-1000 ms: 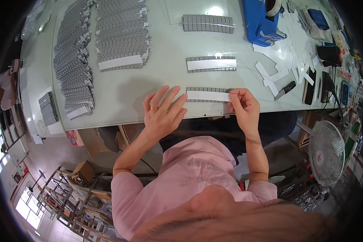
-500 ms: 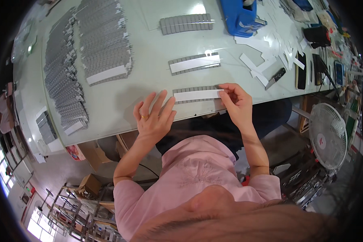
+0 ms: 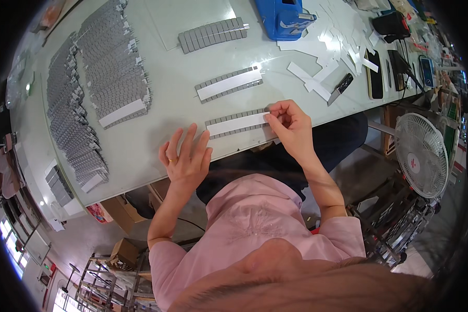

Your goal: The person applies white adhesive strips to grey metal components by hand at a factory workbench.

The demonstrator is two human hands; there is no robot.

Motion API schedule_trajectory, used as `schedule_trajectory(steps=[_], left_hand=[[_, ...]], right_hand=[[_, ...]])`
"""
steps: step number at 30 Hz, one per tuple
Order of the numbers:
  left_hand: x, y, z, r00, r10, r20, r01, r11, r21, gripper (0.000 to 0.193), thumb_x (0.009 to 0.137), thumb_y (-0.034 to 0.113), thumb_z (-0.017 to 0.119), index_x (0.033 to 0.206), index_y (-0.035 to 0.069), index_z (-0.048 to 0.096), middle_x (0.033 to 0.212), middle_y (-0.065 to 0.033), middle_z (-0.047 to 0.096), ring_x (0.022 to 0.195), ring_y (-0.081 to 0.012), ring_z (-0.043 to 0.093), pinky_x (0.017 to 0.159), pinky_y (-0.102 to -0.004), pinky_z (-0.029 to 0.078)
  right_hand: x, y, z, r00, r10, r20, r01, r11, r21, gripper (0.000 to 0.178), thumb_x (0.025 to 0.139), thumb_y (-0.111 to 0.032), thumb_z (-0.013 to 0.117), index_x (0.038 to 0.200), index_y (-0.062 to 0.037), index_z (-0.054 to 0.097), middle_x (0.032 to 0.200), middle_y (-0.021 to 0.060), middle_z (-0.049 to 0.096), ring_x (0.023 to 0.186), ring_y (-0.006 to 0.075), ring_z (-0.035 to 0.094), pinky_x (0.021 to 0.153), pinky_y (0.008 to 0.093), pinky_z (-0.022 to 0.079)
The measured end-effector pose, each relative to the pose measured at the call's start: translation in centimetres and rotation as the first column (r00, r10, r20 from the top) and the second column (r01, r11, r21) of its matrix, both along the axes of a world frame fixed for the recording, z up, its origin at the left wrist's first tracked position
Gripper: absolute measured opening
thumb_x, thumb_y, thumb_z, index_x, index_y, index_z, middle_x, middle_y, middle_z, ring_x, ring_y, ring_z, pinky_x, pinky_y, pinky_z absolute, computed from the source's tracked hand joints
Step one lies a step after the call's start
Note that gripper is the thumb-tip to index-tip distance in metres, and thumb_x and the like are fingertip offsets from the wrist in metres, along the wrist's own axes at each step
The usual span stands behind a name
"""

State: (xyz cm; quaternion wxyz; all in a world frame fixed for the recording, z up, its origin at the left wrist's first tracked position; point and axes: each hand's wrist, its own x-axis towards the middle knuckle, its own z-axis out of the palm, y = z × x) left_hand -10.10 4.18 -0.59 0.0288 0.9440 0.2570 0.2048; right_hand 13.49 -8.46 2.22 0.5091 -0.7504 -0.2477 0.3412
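A grey segmented strip with a white strip along its middle lies near the front edge of the table. At its right end, the thumb and bent fingers of my right hand pinch the white strip. My left hand, wearing a ring, has its fingers spread on the tabletop, the index fingertip close by the left end. Whether that fingertip touches the strip I cannot tell. Farther back lie a similar grey strip with a white band and a bare grey segmented strip.
Two long rows of overlapping grey strips cover the table's left side. Far right of centre stands a blue plastic container. White offcuts, a black-handled knife and phones lie to the right. A fan stands beyond the table edge.
The whole view has shifted and turned slightly, so the table things sit farther left. Both hands keep nearly the same places at the ends of the strip.
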Motion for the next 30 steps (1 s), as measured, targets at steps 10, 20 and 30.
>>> schedule_trajectory(steps=[10, 20, 30], left_hand=[[-0.1, -0.1, 0.2, 1.0, 0.008, -0.015, -0.008, 1.0, -0.009, 0.033, 0.085, 0.027, 0.069, 0.118, 0.026, 0.068, 0.134, 0.0007, 0.059, 0.128, -0.0225, 0.045, 0.102, -0.0425, 0.03], [0.4, -1.6, 0.6, 0.994, -0.018, 0.11, 0.016, 1.0, 0.017, 0.041, 0.078, 0.026, 0.075, 0.118, 0.029, 0.067, 0.133, 0.0047, 0.059, 0.123, -0.02, 0.048, 0.103, -0.0423, 0.029], [1.8, -2.6, -0.4, 0.995, -0.051, 0.081, 0.05, 0.999, 0.016, 0.032, 0.084, 0.029, 0.072, 0.115, 0.027, 0.072, 0.135, 0.0009, 0.057, 0.127, -0.0227, 0.044, 0.103, -0.0424, 0.03]], right_hand=[[0.3, -0.2, -0.1, 1.0, -0.017, -0.014, 0.017, 1.0, -0.009, 0.015, 0.086, -0.005, 0.072, 0.096, 0.0, 0.062, 0.077, -0.0004, 0.062, 0.066, 0.0032, 0.052, 0.059, 0.0197, 0.043], [-3.5, 0.4, -1.7, 0.455, 0.12, 0.883, -0.402, 0.912, 0.084, 0.028, 0.067, -0.013, 0.081, 0.094, -0.0188, 0.074, 0.092, -0.0004, 0.057, 0.086, 0.024, 0.054, 0.074, 0.0358, 0.044], [-3.7, 1.1, -3.1, 0.384, 0.111, 0.917, -0.44, 0.895, 0.076, 0.028, 0.066, -0.017, 0.082, 0.093, -0.0193, 0.076, 0.094, -0.0007, 0.055, 0.089, 0.0228, 0.05, 0.077, 0.0354, 0.04]])
